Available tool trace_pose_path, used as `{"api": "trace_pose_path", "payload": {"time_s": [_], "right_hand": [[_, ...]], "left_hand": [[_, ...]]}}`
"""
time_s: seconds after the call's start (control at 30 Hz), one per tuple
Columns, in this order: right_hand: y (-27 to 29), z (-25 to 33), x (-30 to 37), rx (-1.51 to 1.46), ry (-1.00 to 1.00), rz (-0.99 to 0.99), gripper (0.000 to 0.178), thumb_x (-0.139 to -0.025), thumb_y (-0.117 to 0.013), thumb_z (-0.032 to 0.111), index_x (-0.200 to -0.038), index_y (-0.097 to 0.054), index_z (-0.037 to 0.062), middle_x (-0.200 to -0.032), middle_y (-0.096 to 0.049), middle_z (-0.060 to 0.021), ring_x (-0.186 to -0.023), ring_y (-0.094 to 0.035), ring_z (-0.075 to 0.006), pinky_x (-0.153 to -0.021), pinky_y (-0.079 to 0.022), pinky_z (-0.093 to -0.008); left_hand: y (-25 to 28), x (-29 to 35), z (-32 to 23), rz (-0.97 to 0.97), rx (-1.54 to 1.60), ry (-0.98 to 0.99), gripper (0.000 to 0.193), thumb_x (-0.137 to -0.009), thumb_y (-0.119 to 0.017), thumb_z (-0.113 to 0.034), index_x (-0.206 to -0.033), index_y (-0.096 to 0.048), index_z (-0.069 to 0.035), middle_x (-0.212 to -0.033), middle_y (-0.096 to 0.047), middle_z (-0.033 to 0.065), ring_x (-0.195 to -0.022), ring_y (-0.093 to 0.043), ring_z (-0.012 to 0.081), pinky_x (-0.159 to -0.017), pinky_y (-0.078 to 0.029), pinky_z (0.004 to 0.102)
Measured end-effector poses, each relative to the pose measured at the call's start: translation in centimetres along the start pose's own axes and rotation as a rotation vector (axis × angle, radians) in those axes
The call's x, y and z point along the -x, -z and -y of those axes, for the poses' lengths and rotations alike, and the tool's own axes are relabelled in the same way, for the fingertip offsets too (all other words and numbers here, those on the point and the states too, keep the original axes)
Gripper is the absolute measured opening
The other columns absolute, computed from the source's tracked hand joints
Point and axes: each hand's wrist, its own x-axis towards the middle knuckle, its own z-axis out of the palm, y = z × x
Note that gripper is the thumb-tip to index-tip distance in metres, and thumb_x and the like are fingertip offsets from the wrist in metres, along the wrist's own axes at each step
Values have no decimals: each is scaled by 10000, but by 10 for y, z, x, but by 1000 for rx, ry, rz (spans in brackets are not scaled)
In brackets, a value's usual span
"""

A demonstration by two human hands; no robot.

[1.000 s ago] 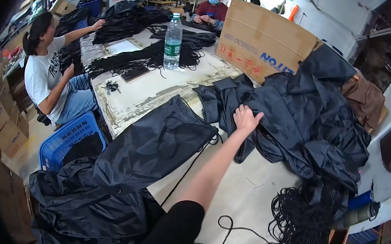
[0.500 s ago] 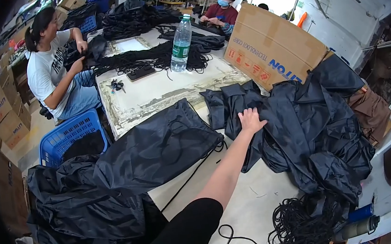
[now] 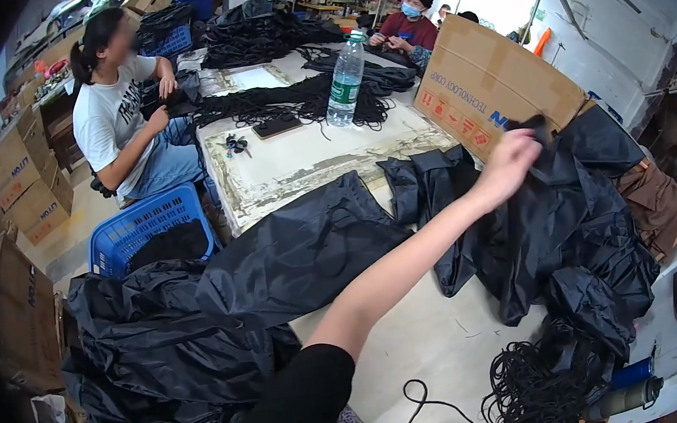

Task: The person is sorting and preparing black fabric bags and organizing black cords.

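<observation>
My left hand (image 3: 510, 163) reaches far across to the right, fingers closed in a pinch on some black fabric (image 3: 534, 137) and raised over a heap of it. That heap of shiny black fabric bags (image 3: 564, 226) lies crumpled at the right of the table. Left of my forearm a black drawstring bag (image 3: 300, 246) lies flat. More black bags (image 3: 171, 359) are piled at the lower left. A tangle of black cords (image 3: 526, 396) sits at the near right, one strand looping toward me. My right hand is out of the picture.
Behind the heap stands a large cardboard box (image 3: 492, 83). A water bottle (image 3: 346, 84), a dark phone-like slab (image 3: 277, 126) and keys (image 3: 236, 145) lie on the far table (image 3: 266, 174). A blue basket (image 3: 146, 227) stands at left. Two people work across the table.
My left hand has moved right and up from lying spread on the black bags, and now pinches fabric and lifts it. The view has shifted slightly.
</observation>
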Motion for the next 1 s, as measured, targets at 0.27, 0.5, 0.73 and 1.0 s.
{"api": "trace_pose_path", "payload": {"time_s": [0.27, 0.5, 0.73, 1.0], "right_hand": [[-7, 0, 23, -279, 175, -481, 170, -886, -451, 148, -921, -557, 20, -721, -525, -53, -630, -497, -159, -605, -422, -279], [-13, 10, 26, 241, 429, -581, 179, -882, -448, 105, -876, -573, -23, -794, -580, -131, -713, -549, -223, -673, -448, -316], [-56, -71, -18, 234, 324, -98, 174, -889, -461, 83, -953, -577, -29, -850, -612, -179, -755, -575, -276, -716, -449, -334], [-54, -90, -39, 274, 412, -164, 162, -887, -482, 102, -981, -577, 10, -822, -598, -219, -702, -546, -341, -676, -443, -361]], "left_hand": [[-1, 187, -168, 1029, 355, 94, 146, -782, -497, -44, -754, -591, 64, -1214, -430, 213, -1135, -444, 328, -931, -393, 377], [34, 337, -112, 1322, -75, -295, 145, -739, -597, -114, -735, -568, 29, -1090, -511, 162, -1017, -499, 322, -899, -392, 408], [48, 364, -140, 971, -39, 329, 195, -720, -633, -111, -860, -574, 11, -991, -508, 136, -1057, -460, 280, -894, -366, 399], [43, 379, -141, 777, -504, 213, 191, -691, -635, -76, -850, -534, -45, -882, -487, 106, -936, -456, 258, -757, -375, 370]]}}
